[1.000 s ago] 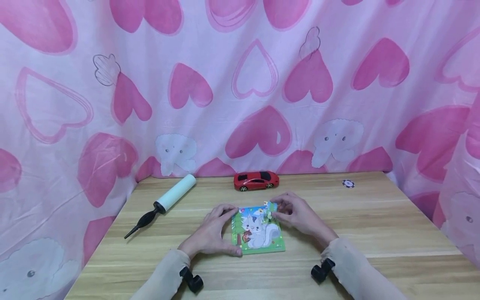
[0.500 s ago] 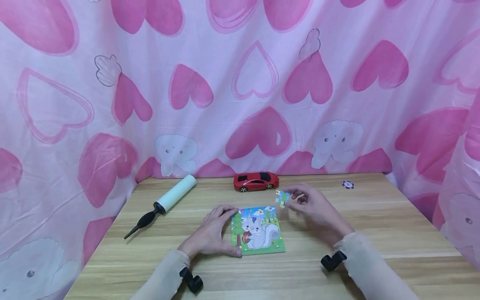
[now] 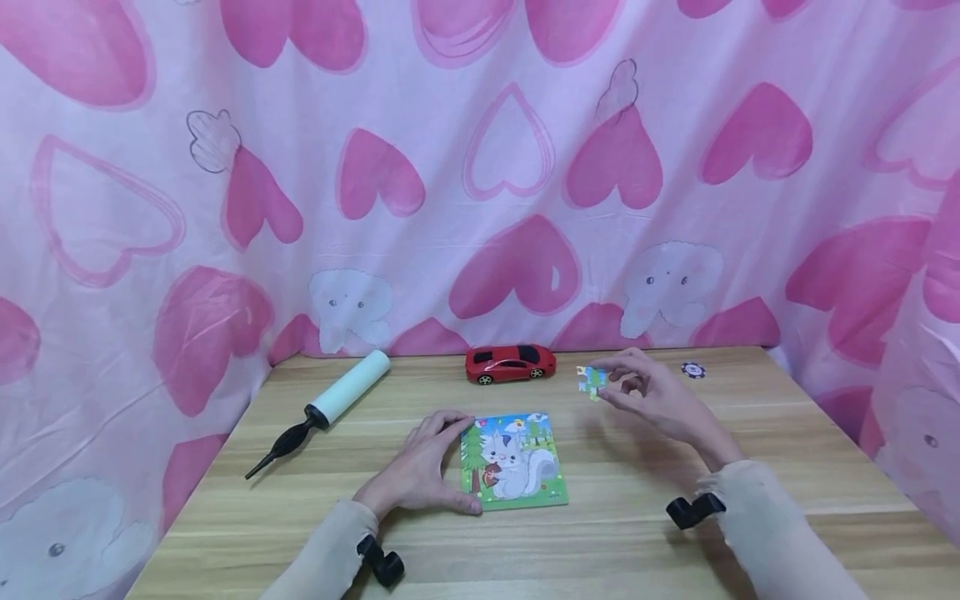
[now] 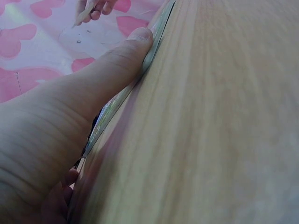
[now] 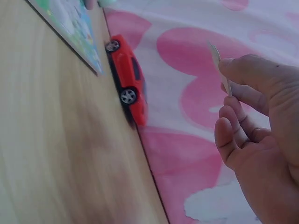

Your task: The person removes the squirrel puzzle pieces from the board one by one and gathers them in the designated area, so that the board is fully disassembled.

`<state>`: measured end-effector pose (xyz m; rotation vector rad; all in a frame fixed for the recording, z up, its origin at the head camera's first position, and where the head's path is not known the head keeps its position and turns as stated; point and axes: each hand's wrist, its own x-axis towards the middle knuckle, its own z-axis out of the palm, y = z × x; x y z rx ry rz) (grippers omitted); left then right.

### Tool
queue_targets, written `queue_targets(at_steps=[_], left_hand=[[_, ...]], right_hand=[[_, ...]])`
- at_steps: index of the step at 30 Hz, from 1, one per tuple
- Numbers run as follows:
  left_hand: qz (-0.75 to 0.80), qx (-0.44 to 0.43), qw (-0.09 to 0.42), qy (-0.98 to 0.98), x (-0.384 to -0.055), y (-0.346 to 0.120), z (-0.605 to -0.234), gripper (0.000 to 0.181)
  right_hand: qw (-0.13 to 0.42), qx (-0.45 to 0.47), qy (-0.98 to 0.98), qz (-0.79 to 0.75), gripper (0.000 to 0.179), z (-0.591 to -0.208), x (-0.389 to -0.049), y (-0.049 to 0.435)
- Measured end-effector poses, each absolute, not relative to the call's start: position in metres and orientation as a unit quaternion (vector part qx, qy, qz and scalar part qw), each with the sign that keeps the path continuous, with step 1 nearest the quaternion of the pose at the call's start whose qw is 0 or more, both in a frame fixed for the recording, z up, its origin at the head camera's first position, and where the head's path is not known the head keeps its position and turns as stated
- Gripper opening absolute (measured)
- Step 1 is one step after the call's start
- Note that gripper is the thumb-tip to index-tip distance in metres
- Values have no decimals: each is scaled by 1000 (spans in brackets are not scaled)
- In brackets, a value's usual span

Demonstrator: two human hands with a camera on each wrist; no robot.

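Note:
A square jigsaw puzzle [image 3: 517, 462] with a white squirrel picture lies flat on the wooden table. My left hand [image 3: 420, 467] holds its left side, thumb at the near corner and fingers at the far one. In the left wrist view the thumb of the left hand [image 4: 93, 84] lies along the puzzle's thin edge [image 4: 110, 109]. My right hand [image 3: 656, 396] is raised over the table, right of the puzzle, and pinches a puzzle piece [image 3: 592, 382] between thumb and fingers. The right wrist view shows that piece [image 5: 215, 53] edge-on; the other fingers are loosely curled.
Behind the puzzle stands a red toy car [image 3: 511, 364]. A hand pump [image 3: 322, 412], pale with a black nozzle, lies at the left. A poker chip [image 3: 693, 370] lies at the back right. A pink heart-patterned curtain [image 3: 517, 267] hangs along the table's far edge.
My right hand has lifted the puzzle piece off the puzzle's upper right corner and carried it right and away. The left hand has stayed on the puzzle.

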<state>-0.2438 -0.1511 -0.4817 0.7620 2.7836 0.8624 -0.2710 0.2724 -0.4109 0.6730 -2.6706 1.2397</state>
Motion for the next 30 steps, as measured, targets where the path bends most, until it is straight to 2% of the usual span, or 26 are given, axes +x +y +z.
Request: queue_targets(at_steps=[14,24,27,30], left_hand=[[284,256,65,922,-245,-159,-481,131],[279,271,59,919,-248,-155,-483,128],[279,278,59,917,-248,-154,-483,127],[281,281,62,915,-247,-154,-484,127]], right_hand=[[91,256,-876,399,41,-406,-257,312],[104,233,-889,381,39,-426,-247,352],[92,210,-899,373,43,-437,-241,366],[48,161,-904,393,46,-448,-234,379]])
